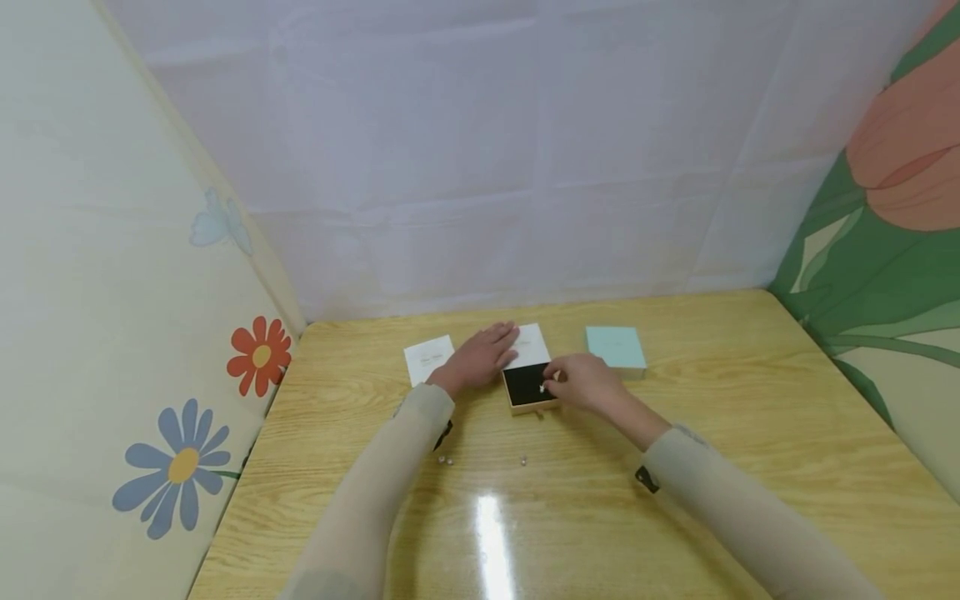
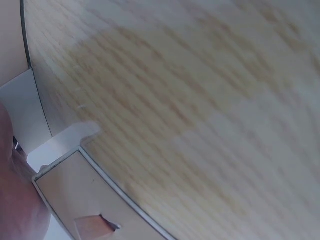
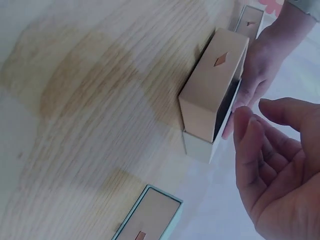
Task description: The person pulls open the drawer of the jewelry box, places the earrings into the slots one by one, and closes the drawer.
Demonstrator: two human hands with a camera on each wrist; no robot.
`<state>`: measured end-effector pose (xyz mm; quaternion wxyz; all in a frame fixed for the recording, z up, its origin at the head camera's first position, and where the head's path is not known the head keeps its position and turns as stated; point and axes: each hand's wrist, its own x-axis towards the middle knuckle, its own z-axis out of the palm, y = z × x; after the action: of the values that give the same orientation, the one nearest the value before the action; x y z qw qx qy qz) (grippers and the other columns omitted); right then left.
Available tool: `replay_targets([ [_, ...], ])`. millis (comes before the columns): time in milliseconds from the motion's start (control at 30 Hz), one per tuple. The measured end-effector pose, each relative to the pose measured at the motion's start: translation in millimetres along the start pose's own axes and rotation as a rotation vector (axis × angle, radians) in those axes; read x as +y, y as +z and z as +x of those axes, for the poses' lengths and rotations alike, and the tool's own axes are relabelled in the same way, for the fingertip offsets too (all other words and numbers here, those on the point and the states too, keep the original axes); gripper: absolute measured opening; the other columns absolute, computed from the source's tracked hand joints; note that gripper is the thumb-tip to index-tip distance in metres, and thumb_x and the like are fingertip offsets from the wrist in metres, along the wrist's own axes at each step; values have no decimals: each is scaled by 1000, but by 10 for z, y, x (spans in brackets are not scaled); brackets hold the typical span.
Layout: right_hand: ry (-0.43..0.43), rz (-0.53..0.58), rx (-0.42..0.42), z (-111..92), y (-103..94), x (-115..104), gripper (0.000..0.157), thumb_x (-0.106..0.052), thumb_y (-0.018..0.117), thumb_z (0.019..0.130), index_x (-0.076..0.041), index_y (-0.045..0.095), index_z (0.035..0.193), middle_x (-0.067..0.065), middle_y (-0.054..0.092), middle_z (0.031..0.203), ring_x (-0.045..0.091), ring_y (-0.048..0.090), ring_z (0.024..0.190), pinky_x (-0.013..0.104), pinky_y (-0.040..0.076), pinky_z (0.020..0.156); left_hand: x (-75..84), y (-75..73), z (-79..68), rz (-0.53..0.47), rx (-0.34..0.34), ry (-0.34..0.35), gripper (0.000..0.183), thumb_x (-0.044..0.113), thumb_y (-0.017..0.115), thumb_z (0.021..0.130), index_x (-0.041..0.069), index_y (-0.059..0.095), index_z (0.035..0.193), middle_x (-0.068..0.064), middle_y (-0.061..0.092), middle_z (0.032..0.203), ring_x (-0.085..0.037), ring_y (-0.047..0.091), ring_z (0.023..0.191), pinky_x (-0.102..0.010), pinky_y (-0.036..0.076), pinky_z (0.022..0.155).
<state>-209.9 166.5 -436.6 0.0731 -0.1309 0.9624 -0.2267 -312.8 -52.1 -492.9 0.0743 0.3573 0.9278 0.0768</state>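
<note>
A drawer box with a white top point(image 1: 531, 346) has its black-lined drawer point(image 1: 525, 385) pulled out toward me. My left hand point(image 1: 480, 358) lies with straight fingers on the left part of that white top. Over the drawer's right side, my right hand point(image 1: 588, 383) has its thumb and fingers bent together. A tiny shiny piece point(image 1: 542, 387), too small to identify, shows at these fingertips against the black lining. In the right wrist view, the drawer's beige front point(image 3: 215, 85) carries a small tab, and the curled right hand point(image 3: 280, 165) hides the shiny piece.
A second white box point(image 1: 429, 357) stands at left, partly behind my left hand; its tabbed front point(image 2: 100, 200) shows in the left wrist view. A turquoise box point(image 1: 615, 343) stands at right. Several tiny shiny pieces point(image 1: 523, 460) lie on the wooden table point(image 1: 720, 400) nearer me.
</note>
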Motion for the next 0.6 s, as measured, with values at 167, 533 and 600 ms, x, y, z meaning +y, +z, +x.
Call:
replay_targets([
  [167,23,37,-17,-97,-11,-63,26,-26,67,95,-11,74,115,4,75,97,14,67,78,34,57,67,3,-5,-2,-2,4,0,59,45,21,110,20,9,162,-1,8,170,-21,9,157,-42,14,129],
  [533,3,192,-57,-231,27,-137,31,-25,71,92,-7,71,118,1,75,94,9,65,71,26,55,63,-17,12,6,12,7,2,60,46,20,110,19,10,162,-1,9,170,-21,9,157,-42,14,129],
  [600,2,258,-70,-245,49,-133,32,-23,72,92,-5,70,118,3,75,95,11,66,70,26,55,62,-25,22,10,12,7,2,60,46,20,110,19,10,162,-1,8,170,-21,9,157,-42,13,129],
])
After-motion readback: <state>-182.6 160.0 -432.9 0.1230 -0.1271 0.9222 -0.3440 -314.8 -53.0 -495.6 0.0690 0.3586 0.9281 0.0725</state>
